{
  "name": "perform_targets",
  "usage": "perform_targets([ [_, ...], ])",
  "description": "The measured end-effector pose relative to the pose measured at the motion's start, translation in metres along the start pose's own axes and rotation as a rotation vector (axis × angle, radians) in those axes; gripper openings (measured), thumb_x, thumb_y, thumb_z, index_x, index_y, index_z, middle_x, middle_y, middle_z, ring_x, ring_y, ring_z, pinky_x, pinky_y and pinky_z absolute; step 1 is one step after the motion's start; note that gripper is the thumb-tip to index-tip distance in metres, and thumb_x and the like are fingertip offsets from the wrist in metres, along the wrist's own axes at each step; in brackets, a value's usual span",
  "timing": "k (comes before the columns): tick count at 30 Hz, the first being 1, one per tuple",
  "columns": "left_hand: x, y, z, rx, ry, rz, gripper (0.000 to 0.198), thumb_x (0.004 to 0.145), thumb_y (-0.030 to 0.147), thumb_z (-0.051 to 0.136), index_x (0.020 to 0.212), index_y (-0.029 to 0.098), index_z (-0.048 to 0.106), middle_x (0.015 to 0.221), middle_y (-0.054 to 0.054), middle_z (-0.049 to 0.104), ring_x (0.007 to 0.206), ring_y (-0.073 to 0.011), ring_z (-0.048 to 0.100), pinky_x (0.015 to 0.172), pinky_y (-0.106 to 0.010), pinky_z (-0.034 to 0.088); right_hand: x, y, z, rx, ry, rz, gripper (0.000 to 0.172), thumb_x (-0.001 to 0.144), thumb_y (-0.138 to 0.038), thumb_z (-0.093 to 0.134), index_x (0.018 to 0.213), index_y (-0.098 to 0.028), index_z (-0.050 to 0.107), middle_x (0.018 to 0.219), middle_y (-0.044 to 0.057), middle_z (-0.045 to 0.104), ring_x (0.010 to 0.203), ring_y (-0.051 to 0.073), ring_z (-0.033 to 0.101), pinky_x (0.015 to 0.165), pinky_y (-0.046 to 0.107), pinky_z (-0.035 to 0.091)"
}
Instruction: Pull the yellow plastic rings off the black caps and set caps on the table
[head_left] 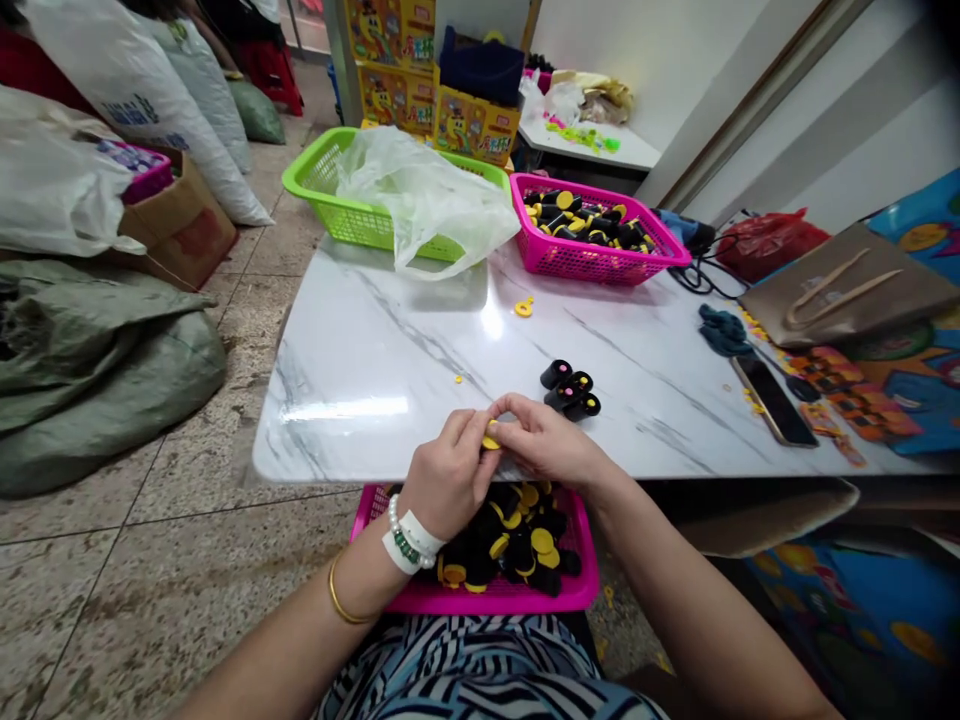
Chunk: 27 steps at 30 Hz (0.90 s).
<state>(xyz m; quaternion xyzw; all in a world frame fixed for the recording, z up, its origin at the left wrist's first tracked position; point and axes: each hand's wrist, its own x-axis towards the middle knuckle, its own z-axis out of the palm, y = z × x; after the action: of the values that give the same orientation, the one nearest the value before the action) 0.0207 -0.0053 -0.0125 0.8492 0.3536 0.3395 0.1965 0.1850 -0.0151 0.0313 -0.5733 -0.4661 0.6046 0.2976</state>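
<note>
Close together at the table's front edge, my two hands meet around a small yellow piece (pixel 490 436). My left hand (pixel 448 472) is closed on its left side, and the fingers of my right hand (pixel 541 436) pinch it from the right. Whatever lies under the yellow piece is hidden by the fingers. Several black cylinders (pixel 571 390) with pink or yellow dots on their ends stand on the table just beyond my right hand. Below my hands, a pink basket (pixel 589 585) holds black and yellow parts.
A marble-patterned table (pixel 337 340) carries a green basket (pixel 319 205) with a plastic bag (pixel 427 195), a second pink basket (pixel 592 262) of black and yellow parts, a yellow ring (pixel 523 309) and a phone (pixel 774 400). Sacks (pixel 112 370) lie on the floor at left.
</note>
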Motion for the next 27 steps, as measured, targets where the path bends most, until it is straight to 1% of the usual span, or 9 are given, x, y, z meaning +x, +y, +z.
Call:
perform_targets([
  [3, -0.003, 0.001, 0.0, -0.025, 0.031, -0.019, 0.035, 0.093, 0.023, 0.048, 0.127, 0.017, 0.046, 0.112, -0.011, 0.06, 0.101, -0.021, 0.063, 0.084, -0.034, 0.058, -0.007, 0.002, 0.006, -0.101, 0.032, -0.004, 0.028, 0.092, -0.047, 0.048, 0.101, -0.021, 0.05, 0.041, -0.012, 0.043, 0.03, 0.007, 0.036, 0.031, 0.015, 0.024],
  [7, -0.019, 0.004, -0.008, -0.06, -0.032, 0.019, 0.044, 0.086, 0.012, 0.046, 0.13, 0.018, 0.047, 0.107, -0.01, 0.061, 0.096, -0.021, 0.064, 0.081, -0.033, 0.059, -0.026, 0.013, 0.023, -0.238, 0.096, -0.128, 0.025, 0.09, -0.043, 0.053, 0.1, -0.021, 0.051, 0.046, -0.011, 0.045, 0.034, 0.007, 0.041, 0.035, 0.015, 0.026],
  [10, -0.048, 0.003, 0.001, -0.067, -0.083, 0.098, 0.061, 0.084, 0.01, 0.045, 0.143, 0.02, 0.036, 0.114, -0.012, 0.061, 0.098, -0.0208, 0.065, 0.081, -0.031, 0.059, -0.043, 0.041, 0.04, -0.259, 0.146, -0.206, 0.02, 0.086, -0.037, 0.059, 0.093, -0.02, 0.051, 0.05, -0.011, 0.041, 0.04, 0.005, 0.038, 0.039, 0.015, 0.024],
  [13, -0.079, 0.004, 0.015, -0.092, -0.132, 0.191, 0.065, 0.084, 0.016, 0.049, 0.146, 0.021, 0.032, 0.113, -0.012, 0.064, 0.093, -0.0196, 0.068, 0.076, -0.027, 0.059, -0.062, 0.079, 0.052, -0.231, 0.19, -0.179, 0.027, 0.086, -0.042, 0.058, 0.097, -0.018, 0.052, 0.05, -0.011, 0.04, 0.042, 0.005, 0.039, 0.039, 0.015, 0.023],
  [16, -0.08, 0.014, 0.006, -0.153, -0.149, 0.218, 0.059, 0.082, 0.025, 0.057, 0.139, 0.022, 0.042, 0.101, -0.008, 0.069, 0.079, -0.017, 0.069, 0.068, -0.024, 0.058, -0.083, 0.101, 0.048, -0.091, 0.222, -0.106, 0.04, 0.087, -0.053, 0.054, 0.106, -0.017, 0.053, 0.049, -0.011, 0.038, 0.036, 0.006, 0.039, 0.036, 0.015, 0.026],
  [18, -0.048, 0.022, -0.013, -0.142, -0.119, 0.172, 0.043, 0.086, 0.027, 0.056, 0.129, 0.021, 0.052, 0.098, -0.007, 0.07, 0.074, -0.0155, 0.067, 0.068, -0.024, 0.056, -0.097, 0.1, 0.036, 0.011, 0.282, -0.091, 0.044, 0.088, -0.057, 0.05, 0.105, -0.017, 0.055, 0.049, -0.011, 0.038, 0.035, 0.006, 0.037, 0.035, 0.016, 0.027],
  [21, 0.045, 0.022, -0.031, -0.011, -0.092, 0.063, 0.03, 0.093, 0.033, 0.048, 0.117, 0.02, 0.06, 0.086, -0.004, 0.07, 0.066, -0.0139, 0.063, 0.07, -0.027, 0.054, -0.111, 0.086, 0.014, 0.074, 0.411, -0.115, 0.044, 0.089, -0.057, 0.052, 0.099, -0.016, 0.058, 0.05, -0.008, 0.042, 0.037, 0.005, 0.038, 0.037, 0.017, 0.03],
  [24, 0.147, 0.002, -0.011, 0.227, -0.205, -0.048, 0.038, 0.089, 0.037, 0.054, 0.12, 0.016, 0.06, 0.1, -0.008, 0.068, 0.081, -0.0175, 0.063, 0.087, -0.032, 0.049, -0.112, 0.075, 0.003, 0.12, 0.516, -0.155, 0.043, 0.087, -0.056, 0.055, 0.098, -0.015, 0.06, 0.051, -0.006, 0.046, 0.039, 0.007, 0.04, 0.039, 0.018, 0.032],
  [27, 0.211, -0.024, 0.028, 0.3, -0.274, -0.095, 0.043, 0.081, 0.041, 0.065, 0.109, 0.009, 0.066, 0.101, -0.013, 0.065, 0.091, -0.0232, 0.061, 0.088, -0.033, 0.048, -0.11, 0.075, 0.009, 0.147, 0.534, -0.16, 0.041, 0.088, -0.055, 0.055, 0.096, -0.015, 0.061, 0.053, -0.006, 0.046, 0.041, 0.007, 0.041, 0.039, 0.018, 0.032],
])
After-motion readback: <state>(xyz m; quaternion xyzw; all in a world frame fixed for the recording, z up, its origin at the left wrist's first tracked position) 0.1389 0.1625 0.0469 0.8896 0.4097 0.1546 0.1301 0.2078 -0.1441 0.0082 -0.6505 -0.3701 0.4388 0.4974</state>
